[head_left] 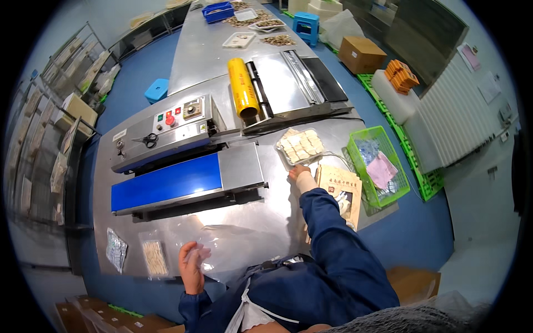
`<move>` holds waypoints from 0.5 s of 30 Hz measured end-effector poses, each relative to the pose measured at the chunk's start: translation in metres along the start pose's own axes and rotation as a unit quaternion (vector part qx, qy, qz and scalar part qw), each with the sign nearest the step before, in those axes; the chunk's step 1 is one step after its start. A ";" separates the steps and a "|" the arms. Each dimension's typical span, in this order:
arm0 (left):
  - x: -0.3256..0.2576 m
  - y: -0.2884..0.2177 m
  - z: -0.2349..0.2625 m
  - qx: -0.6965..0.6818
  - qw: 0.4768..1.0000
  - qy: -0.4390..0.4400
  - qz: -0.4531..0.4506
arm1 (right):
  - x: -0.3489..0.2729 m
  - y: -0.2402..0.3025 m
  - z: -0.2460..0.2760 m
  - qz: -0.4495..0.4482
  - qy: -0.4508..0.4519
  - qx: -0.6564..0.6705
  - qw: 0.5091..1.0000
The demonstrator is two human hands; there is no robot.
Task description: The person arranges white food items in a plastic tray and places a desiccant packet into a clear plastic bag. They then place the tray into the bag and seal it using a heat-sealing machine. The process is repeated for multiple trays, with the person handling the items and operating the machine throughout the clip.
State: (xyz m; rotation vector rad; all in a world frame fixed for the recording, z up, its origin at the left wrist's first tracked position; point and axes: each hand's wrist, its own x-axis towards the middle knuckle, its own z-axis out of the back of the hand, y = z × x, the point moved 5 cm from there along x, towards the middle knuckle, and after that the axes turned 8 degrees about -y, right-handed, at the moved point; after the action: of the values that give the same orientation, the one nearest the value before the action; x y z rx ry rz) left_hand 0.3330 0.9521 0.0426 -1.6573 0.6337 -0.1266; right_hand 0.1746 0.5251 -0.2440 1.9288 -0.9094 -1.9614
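Observation:
My left hand (191, 265) rests near the table's front edge with its fingers closed on a clear plastic bag (233, 244) that lies spread on the steel table (261, 222). My right hand (298, 173) reaches forward and touches the near edge of a clear tray of pale square pieces (300, 145). Just right of that hand lies a stack of tan printed paper bags (344, 191).
A sealing machine with a blue conveyor belt (166, 180) and scissors (149, 139) on top stands at the left. Behind it is a film wrapper with a yellow roll (242, 87). A green basket (377, 166) stands right. Two filled pouches (154, 258) lie front left.

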 end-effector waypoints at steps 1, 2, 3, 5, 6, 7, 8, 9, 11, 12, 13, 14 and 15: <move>-0.001 0.000 0.003 0.000 1.000 -0.005 0.000 | 0.007 0.004 0.006 -0.001 -0.023 -0.007 1.000; -0.002 -0.001 0.005 0.000 1.000 -0.009 0.000 | 0.014 0.010 0.010 0.023 -0.014 -0.011 1.000; -0.004 -0.003 0.008 -0.001 1.000 -0.018 -0.002 | 0.021 0.013 0.010 0.038 -0.012 -0.010 0.999; -0.010 -0.006 0.017 -0.003 0.999 -0.040 -0.003 | 0.006 0.014 0.000 0.034 -0.022 -0.022 0.999; -0.012 -0.008 0.019 -0.006 0.999 -0.046 -0.002 | 0.005 0.016 0.000 0.035 -0.014 -0.035 0.999; -0.012 -0.009 0.022 -0.008 0.999 -0.041 -0.005 | 0.004 0.017 0.000 0.030 -0.002 -0.049 0.998; -0.012 -0.011 0.027 -0.011 0.999 -0.037 -0.008 | 0.002 0.020 -0.002 0.057 0.014 -0.051 0.997; -0.013 -0.013 0.031 -0.014 0.999 -0.032 -0.011 | 0.007 0.025 -0.002 0.086 0.030 -0.053 0.994; -0.013 -0.036 0.028 -0.062 0.997 -0.036 -0.039 | 0.009 0.035 -0.006 0.127 0.043 0.001 0.991; -0.010 -0.049 0.025 -0.086 0.994 -0.037 -0.054 | 0.006 0.052 -0.012 0.354 0.091 -0.355 0.860; -0.005 -0.063 0.025 -0.100 0.991 0.004 -0.087 | -0.006 0.065 -0.014 0.580 -0.001 -0.576 0.576; -0.002 -0.076 0.027 -0.126 0.985 -0.016 -0.116 | -0.004 0.067 -0.010 0.587 -0.022 -0.530 0.612; -0.003 -0.091 0.031 -0.148 0.977 -0.039 -0.147 | 0.003 0.065 -0.009 0.483 0.038 -0.375 0.790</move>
State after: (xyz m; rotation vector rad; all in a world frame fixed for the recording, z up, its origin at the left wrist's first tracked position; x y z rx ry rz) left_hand 0.3740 0.9859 0.1225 -2.0294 0.3545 -0.1856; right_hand 0.1672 0.4709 -0.2083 0.7901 -0.6929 -1.2651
